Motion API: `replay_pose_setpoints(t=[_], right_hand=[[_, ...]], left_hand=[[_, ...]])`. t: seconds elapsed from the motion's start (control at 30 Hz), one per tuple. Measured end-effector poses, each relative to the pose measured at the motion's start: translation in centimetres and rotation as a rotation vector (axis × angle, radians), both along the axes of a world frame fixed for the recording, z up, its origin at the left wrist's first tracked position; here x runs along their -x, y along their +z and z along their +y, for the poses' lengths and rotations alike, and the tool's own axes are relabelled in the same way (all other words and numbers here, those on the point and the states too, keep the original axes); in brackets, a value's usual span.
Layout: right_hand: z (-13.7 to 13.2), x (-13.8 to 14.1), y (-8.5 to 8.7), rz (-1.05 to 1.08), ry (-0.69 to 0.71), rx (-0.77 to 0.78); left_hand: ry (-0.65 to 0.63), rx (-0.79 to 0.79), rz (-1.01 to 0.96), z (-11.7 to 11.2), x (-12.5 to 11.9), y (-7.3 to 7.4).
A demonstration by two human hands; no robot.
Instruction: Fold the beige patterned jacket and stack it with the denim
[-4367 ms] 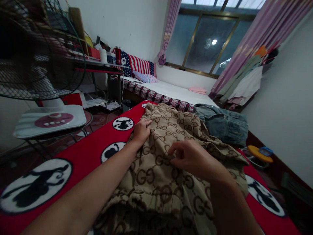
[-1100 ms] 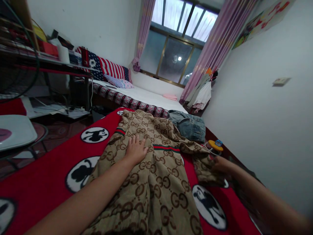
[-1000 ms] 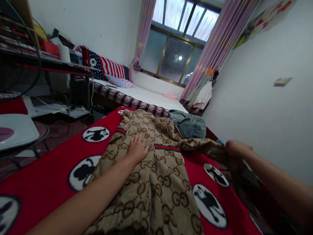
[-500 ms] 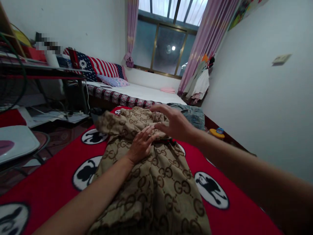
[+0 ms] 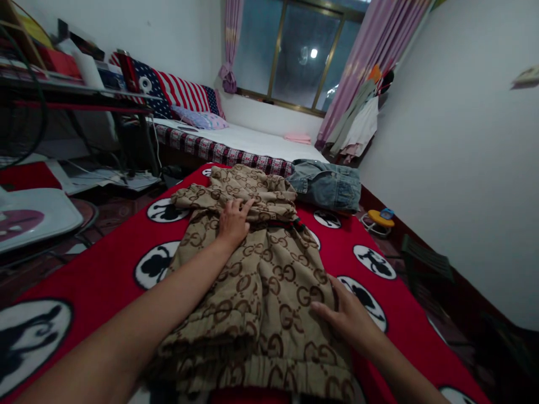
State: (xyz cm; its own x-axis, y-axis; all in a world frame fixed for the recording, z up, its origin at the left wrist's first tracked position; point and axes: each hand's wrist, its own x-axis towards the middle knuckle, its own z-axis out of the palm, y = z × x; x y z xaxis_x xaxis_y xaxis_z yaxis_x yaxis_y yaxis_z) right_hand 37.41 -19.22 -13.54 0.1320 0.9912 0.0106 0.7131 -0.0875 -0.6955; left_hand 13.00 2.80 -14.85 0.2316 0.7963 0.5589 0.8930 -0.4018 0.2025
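Note:
A tan jacket (image 5: pixel 273 269) with a brown letter pattern lies in front of me, its sleeves folded across the upper part and its ribbed hem toward me. My left hand (image 5: pixel 234 221) rests on the folded part, palm down, fingers spread. At the jacket's right edge is my right hand (image 5: pixel 345 306), thumb over the cloth and apart from the stretched forefinger; its other fingers are mostly hidden. A dark striped band shows below the folded sleeves, right of my left hand.
A red blanket (image 5: pixel 105 269) with white ovals and black figures lies beneath the jacket. Folded denim clothing (image 5: pixel 328 188) sits at the far right. On the left stand a white chair (image 5: pixel 42 213) and a cluttered desk (image 5: pixel 84 92). A yellow stool (image 5: pixel 380 219) is right of the bed.
My right hand has moved from the folded upper part down toward me to the jacket's right edge. My left hand stays on the folded part. The view has tilted downward.

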Motion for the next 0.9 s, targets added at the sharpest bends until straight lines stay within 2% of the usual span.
replay_pose_setpoints(t=[0.13,0.23,0.33,0.5,0.57,0.6,0.67,0.7,0.8,0.83,0.9], right_hand=[[0.0,0.6,0.1,0.273,0.018,0.044],[0.4,1.2,1.1,0.481,-0.003,0.081],[0.8,2.4,2.9,0.588,0.027,0.04],[1.5,6.4,5.5,0.752,0.159,-0.006],[1.7,8.5,5.8,0.809,0.246,0.031],[1.9,9.4,5.7,0.816,0.308,0.055],[2.4,11.0,5.2,0.748,0.451,0.048],[2.7,11.7,4.8,0.655,0.513,-0.008],[4.1,12.9,2.9,0.173,0.635,-0.264],[4.6,13.2,2.1,0.017,0.666,-0.301],[5.6,13.7,0.8,-0.188,0.744,-0.254]], left_hand=[[-0.119,0.034,-0.072,1.1,0.3,-0.5],[-0.187,0.051,-0.167,2.9,0.8,0.5],[-0.187,-0.019,-0.278,4.9,1.6,4.0],[-0.116,-0.152,-0.371,7.4,4.5,12.4],[-0.07,-0.186,-0.352,8.1,6.4,14.6],[-0.033,-0.193,-0.317,8.3,7.5,15.1],[0.042,-0.179,-0.224,8.7,9.9,15.2],[0.069,-0.157,-0.178,8.8,11.1,14.9],[0.112,-0.075,-0.101,8.6,14.1,12.6],[0.128,-0.051,-0.085,8.4,14.5,11.7],[0.155,-0.027,-0.062,7.8,14.5,10.1]])
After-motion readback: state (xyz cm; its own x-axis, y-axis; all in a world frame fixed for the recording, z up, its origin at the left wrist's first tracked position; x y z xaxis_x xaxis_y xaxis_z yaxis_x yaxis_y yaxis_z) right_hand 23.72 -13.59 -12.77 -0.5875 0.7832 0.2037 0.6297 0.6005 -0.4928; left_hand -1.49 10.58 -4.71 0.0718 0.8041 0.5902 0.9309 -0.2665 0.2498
